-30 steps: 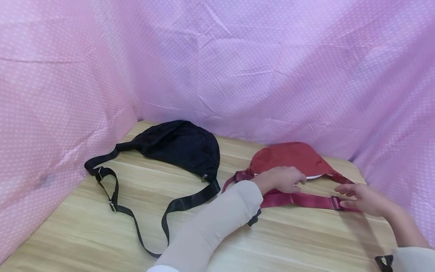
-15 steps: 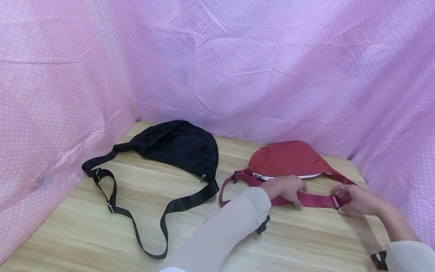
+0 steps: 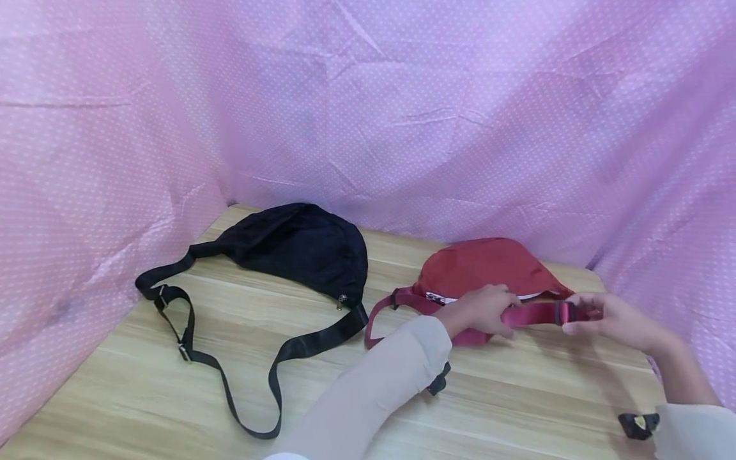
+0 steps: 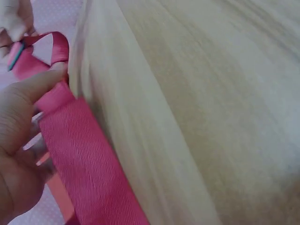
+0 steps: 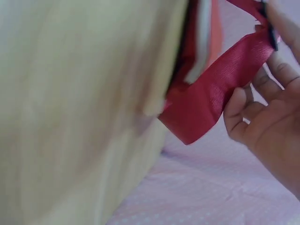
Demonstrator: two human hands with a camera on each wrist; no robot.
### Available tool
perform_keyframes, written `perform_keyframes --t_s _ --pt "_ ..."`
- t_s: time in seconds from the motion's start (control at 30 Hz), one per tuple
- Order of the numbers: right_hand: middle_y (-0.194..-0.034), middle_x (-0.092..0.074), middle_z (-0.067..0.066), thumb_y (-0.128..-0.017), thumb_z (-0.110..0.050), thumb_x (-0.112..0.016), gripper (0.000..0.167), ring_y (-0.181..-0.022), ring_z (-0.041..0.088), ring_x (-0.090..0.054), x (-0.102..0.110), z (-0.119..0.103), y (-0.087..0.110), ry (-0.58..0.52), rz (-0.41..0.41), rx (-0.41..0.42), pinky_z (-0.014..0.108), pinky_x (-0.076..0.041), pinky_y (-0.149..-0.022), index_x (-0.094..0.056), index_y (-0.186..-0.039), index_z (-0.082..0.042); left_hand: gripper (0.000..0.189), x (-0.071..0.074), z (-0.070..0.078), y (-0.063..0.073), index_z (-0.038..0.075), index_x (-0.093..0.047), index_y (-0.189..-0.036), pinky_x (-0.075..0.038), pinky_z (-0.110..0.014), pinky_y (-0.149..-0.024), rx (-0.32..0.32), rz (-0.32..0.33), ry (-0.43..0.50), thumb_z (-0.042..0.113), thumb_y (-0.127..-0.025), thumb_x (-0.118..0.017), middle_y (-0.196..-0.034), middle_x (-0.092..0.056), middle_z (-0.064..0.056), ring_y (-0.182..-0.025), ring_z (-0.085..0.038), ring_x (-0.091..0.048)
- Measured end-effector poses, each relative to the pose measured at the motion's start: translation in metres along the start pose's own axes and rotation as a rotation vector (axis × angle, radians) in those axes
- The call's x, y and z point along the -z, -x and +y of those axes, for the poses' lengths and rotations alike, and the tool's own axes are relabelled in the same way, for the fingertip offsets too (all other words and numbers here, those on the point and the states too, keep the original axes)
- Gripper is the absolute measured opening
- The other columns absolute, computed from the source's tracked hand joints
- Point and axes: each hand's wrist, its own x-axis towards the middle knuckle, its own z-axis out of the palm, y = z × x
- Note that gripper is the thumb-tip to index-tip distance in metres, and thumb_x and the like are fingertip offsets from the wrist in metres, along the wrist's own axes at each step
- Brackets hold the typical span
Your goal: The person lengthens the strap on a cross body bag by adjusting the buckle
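Observation:
A red waist bag (image 3: pixel 489 263) lies at the back right of the table, its white-edged zip facing me. My left hand (image 3: pixel 483 310) pinches the bag's crimson strap (image 3: pixel 535 314) between thumb and fingers; the left wrist view shows the thumb on top of the webbing (image 4: pixel 89 164). Farther right, my right hand (image 3: pixel 612 319) grips the same strap beside its dark slider buckle (image 3: pixel 562 313). Between the two hands the strap is raised off the table. In the right wrist view a loop of strap (image 5: pixel 201 110) hangs beside the curled fingers.
A black waist bag (image 3: pixel 299 249) rests at the back left, its long black strap (image 3: pixel 221 367) looped toward the front. Pink dotted cloth (image 3: pixel 368 115) hangs behind and at both sides of the wooden table (image 3: pixel 144 396).
My left hand has come down onto the strap and taken hold of it. The right hand has closed on the strap by the slider, and that stretch has lifted off the table.

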Motion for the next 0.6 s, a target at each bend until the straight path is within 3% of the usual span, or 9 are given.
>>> perform_keyframes --t_s 0.1,0.23,0.6 --pt "-0.091 -0.069 0.000 -0.092 -0.012 -0.077 0.023 -0.081 0.014 -0.064 0.005 -0.017 -0.004 -0.002 0.047 -0.045 0.024 -0.050 -0.071 -0.069 -0.112 -0.007 0.072 0.007 0.000 0.000 0.033 -0.053 -0.147 -0.048 -0.020 -0.092 0.000 0.125 0.007 0.060 -0.085 -0.076 -0.138 -0.051 0.014 -0.122 -0.005 -0.047" --pt "-0.092 -0.071 0.004 -0.093 -0.009 -0.076 0.023 -0.078 0.016 -0.068 0.008 -0.035 -0.012 -0.050 0.090 -0.035 0.026 -0.055 -0.069 -0.068 -0.113 -0.001 0.074 0.017 0.001 0.000 0.030 -0.051 -0.149 -0.041 -0.017 -0.100 -0.051 0.262 0.074 0.058 -0.086 -0.077 -0.139 -0.053 0.013 -0.124 -0.004 -0.047" --pt "-0.093 -0.074 0.005 -0.095 -0.006 -0.072 0.023 -0.078 0.016 -0.072 0.002 -0.074 -0.034 -0.187 0.138 0.019 0.040 -0.061 -0.060 -0.064 -0.114 0.004 0.058 0.038 -0.005 0.016 0.023 -0.062 -0.141 -0.034 -0.013 -0.104 -0.173 0.506 0.318 0.046 -0.090 -0.078 -0.131 -0.060 0.007 -0.120 -0.002 -0.048"
